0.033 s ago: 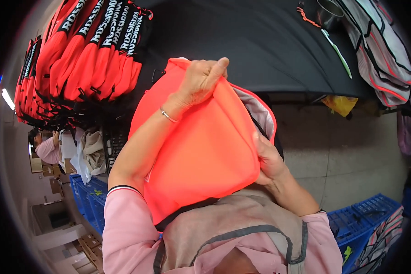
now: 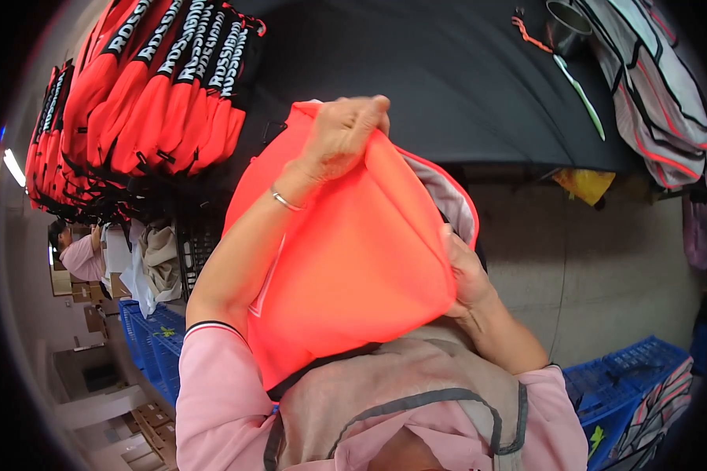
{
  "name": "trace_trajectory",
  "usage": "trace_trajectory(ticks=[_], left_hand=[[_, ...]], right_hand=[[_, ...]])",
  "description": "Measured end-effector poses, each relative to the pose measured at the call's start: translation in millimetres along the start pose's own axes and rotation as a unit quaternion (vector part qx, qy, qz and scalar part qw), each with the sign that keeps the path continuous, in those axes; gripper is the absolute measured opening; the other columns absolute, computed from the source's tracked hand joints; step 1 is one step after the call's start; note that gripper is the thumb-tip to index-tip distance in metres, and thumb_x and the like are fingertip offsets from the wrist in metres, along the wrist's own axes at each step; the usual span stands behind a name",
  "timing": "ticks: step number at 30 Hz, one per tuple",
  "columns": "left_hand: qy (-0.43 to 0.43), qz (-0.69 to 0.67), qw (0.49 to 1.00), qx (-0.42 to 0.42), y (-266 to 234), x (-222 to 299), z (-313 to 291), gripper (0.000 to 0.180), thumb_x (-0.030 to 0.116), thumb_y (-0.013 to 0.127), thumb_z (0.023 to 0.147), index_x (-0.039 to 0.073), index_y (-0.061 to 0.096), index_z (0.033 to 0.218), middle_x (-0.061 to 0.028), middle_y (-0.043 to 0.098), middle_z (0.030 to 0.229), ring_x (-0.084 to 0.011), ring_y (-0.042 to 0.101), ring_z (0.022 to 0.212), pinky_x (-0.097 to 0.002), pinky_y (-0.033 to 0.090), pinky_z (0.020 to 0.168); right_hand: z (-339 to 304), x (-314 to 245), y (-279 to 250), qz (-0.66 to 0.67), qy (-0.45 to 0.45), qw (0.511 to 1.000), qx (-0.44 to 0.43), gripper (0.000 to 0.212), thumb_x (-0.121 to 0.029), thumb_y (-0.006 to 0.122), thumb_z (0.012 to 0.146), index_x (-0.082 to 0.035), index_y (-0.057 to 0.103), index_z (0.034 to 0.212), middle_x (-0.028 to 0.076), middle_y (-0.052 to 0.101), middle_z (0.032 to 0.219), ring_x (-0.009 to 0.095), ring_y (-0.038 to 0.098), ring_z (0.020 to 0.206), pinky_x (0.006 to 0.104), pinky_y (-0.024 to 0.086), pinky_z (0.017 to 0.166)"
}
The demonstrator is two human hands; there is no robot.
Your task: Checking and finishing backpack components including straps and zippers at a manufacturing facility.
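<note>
A bright red-orange fabric bag [image 2: 346, 267], probably a backpack, lies across my lap and up to the table edge. Its mouth gapes along the right side, where pale grey lining [image 2: 457, 200] shows. My left hand [image 2: 346, 137] is closed on a fold of the bag's upper edge, the wrist bent over the fabric. At the right edge, my right hand [image 2: 467, 271] grips the bag with the thumb on the near side; its other fingers are partly hidden behind the cloth.
Red bags with black straps [image 2: 157, 86] are stacked at the far left. On the black-covered table [image 2: 416, 71] lie a white-green knife-like tool [image 2: 581, 94], a metal cup [image 2: 567, 27] and an orange cord [image 2: 530, 35]. Grey bags [image 2: 656, 102] hang over the right end. Blue crates [image 2: 613, 385] flank me.
The bag's right edge and my right hand have shifted slightly to the right. My left hand has turned a little and keeps hold of the same fold.
</note>
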State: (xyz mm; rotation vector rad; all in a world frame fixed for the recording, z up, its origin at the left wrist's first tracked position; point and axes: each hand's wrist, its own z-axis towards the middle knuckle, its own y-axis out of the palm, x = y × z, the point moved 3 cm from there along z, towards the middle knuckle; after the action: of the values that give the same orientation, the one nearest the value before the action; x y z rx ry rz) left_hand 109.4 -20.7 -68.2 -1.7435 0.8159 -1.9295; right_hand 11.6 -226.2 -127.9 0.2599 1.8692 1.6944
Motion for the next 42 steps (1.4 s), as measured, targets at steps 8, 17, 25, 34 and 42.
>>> trace_trajectory(ticks=[8, 17, 25, 34, 42], left_hand=[[-0.210, 0.051, 0.975, 0.044, -81, -108, -28, 0.057, 0.050, 0.061, 0.093, 0.000, 0.065, 0.118, -0.0154, 0.071, 0.105, -0.0202, 0.066, 0.100, -0.0306, 0.050, 0.087], [-0.170, 0.014, 0.977, 0.132, -33, -60, -30, 0.044, 0.043, 0.072, 0.085, -0.002, 0.070, 0.087, -0.0103, 0.066, 0.066, -0.0148, 0.064, 0.064, -0.0320, 0.050, 0.064], [-0.082, -0.196, 0.977, 0.030, -54, -27, -9, 0.043, 0.031, 0.075, 0.082, -0.005, 0.069, 0.104, -0.0161, 0.063, 0.125, -0.0222, 0.067, 0.102, -0.0322, 0.051, 0.086], [-0.027, -0.143, 0.973, -0.178, -50, 26, -23, 0.030, 0.023, 0.071, 0.089, -0.001, 0.071, 0.108, -0.0046, 0.068, 0.078, -0.0114, 0.060, 0.071, -0.0278, 0.049, 0.068], [-0.071, -0.274, 0.842, -0.458, -14, 30, -74, 0.027, 0.021, 0.063, 0.098, -0.003, 0.069, 0.087, 0.0028, 0.053, 0.065, -0.0030, 0.044, 0.062, -0.0236, 0.038, 0.053]], right_hand=[[-33, -14, -124, 0.029, -0.011, 0.986, 0.161, 0.069, -0.050, 0.055, 0.097, 0.000, 0.043, 0.143, 0.016, 0.054, 0.139, 0.028, 0.055, 0.126, 0.0431, 0.046, 0.106], [66, -157, 19, -0.624, -0.129, 0.759, 0.133, 0.021, -0.012, 0.066, 0.091, 0.001, 0.063, 0.106, 0.005, 0.066, 0.095, 0.011, 0.061, 0.085, 0.0257, 0.050, 0.074], [124, -112, 54, -0.902, -0.157, 0.385, 0.114, 0.028, -0.003, 0.066, 0.084, 0.004, 0.057, 0.110, 0.018, 0.058, 0.097, 0.037, 0.064, 0.093, 0.0439, 0.055, 0.077], [62, -104, 86, -0.853, -0.257, 0.451, 0.052, 0.028, 0.007, 0.060, 0.077, 0.003, 0.062, 0.104, 0.019, 0.064, 0.092, 0.035, 0.066, 0.082, 0.0418, 0.054, 0.073], [37, -98, 73, -0.684, 0.094, 0.709, -0.143, 0.011, -0.005, 0.068, 0.086, 0.004, 0.069, 0.093, 0.010, 0.066, 0.071, 0.018, 0.060, 0.060, 0.0289, 0.046, 0.057]])
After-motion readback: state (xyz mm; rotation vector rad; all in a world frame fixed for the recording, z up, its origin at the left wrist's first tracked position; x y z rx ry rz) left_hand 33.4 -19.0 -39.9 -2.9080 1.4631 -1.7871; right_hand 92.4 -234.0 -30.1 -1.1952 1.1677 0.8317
